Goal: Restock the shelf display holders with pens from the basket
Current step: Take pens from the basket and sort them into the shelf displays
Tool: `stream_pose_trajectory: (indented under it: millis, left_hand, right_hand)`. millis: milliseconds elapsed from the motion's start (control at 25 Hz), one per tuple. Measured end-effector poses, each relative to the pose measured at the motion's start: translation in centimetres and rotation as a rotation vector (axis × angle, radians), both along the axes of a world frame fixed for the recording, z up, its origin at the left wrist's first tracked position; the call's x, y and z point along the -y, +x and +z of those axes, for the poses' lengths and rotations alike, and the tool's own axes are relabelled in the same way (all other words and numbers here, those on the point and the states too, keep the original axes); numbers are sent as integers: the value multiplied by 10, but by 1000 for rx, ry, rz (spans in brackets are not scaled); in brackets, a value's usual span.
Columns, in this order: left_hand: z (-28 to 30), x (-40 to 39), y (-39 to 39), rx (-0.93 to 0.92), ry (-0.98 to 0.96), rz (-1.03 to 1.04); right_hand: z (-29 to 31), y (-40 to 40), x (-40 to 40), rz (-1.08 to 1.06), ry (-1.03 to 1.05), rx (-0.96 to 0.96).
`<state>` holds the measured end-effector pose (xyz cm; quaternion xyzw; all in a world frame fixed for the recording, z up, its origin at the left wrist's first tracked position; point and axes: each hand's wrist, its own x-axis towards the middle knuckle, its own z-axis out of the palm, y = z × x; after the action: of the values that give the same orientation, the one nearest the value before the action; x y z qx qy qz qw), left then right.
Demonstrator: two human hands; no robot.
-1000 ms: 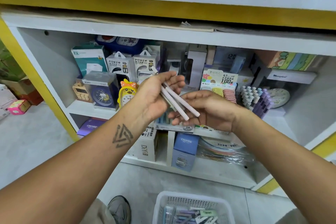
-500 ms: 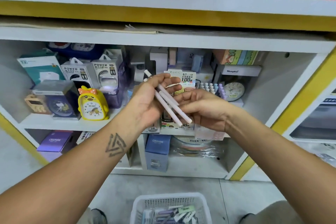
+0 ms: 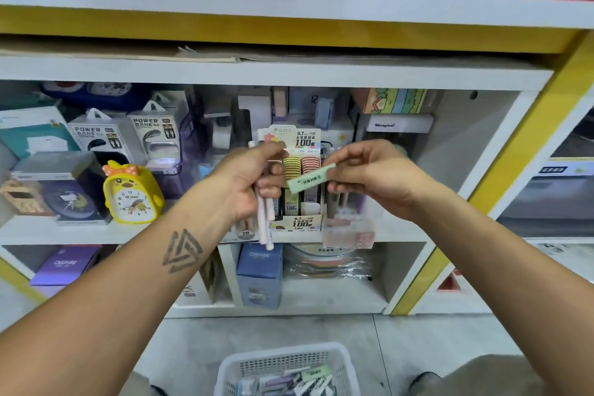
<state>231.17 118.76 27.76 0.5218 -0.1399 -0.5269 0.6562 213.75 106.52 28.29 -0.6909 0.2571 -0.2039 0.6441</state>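
While we stand facing the shelf (image 3: pixel 289 72), our left hand (image 3: pixel 247 183) is curled round a small bunch of pale pens (image 3: pixel 264 219), which hang nearly upright from the fist with their lower ends reaching down past the front edge of the middle shelf board. A white tip of the bunch shows above the fingers. Our right hand (image 3: pixel 376 175) pinches a single pale green pen (image 3: pixel 310 177) between thumb and fingertips; it lies tilted, its free end pointing toward the left hand, close to it but not touching.

Both hands are held up in front of the display holder (image 3: pixel 303 202), a printed card box of pencil leads that stands at the front edge of the middle shelf board. Just to its right, at the same edge, stands a clear holder (image 3: pixel 348 231) whose contents are too blurred to tell.

Down at our feet, on the floor, sits the white basket (image 3: pixel 340 360), with more pens in purple, green and white lying loose inside.

Near the left end of the shelf board stands a yellow duck clock (image 3: pixel 131 193).
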Motion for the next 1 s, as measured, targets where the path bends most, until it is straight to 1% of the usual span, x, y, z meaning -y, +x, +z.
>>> stream_pose_trajectory:
  millis: [120, 240, 320, 440, 520, 640, 720, 840, 920, 1000]
  left_hand:
    - [-2, 3, -5, 142, 124, -159]
    - [-5, 0, -2, 210, 193, -181]
    - [-6, -4, 2, 221, 207, -176]
    - [-6, -12, 10, 202, 133, -66]
    - [-7, -18, 18, 242, 120, 13]
    - [-7, -29, 29, 265, 130, 44]
    - [-6, -36, 38, 234, 150, 62]
    - [-5, -53, 60, 171, 174, 155]
    - [-6, -65, 75, 119, 162, 224]
    - [-8, -78, 86, 62, 145, 260]
  right_hand:
    - [1, 1, 3, -40, -57, 109]
    - [0, 4, 2, -19, -134, 126]
    - [-2, 7, 2, 23, -160, 115]
    - [-5, 17, -1, 79, -232, 60]
    - [-6, 26, -6, 72, -281, 27]
    - [-6, 41, -12, 64, -340, -14]
    - [-5, 54, -19, 34, -353, -1]
    - [-8, 83, -28, -47, -341, 105]
    - [-13, 103, -31, -100, -413, 112]
    - [-22, 121, -33, -140, -555, 68]
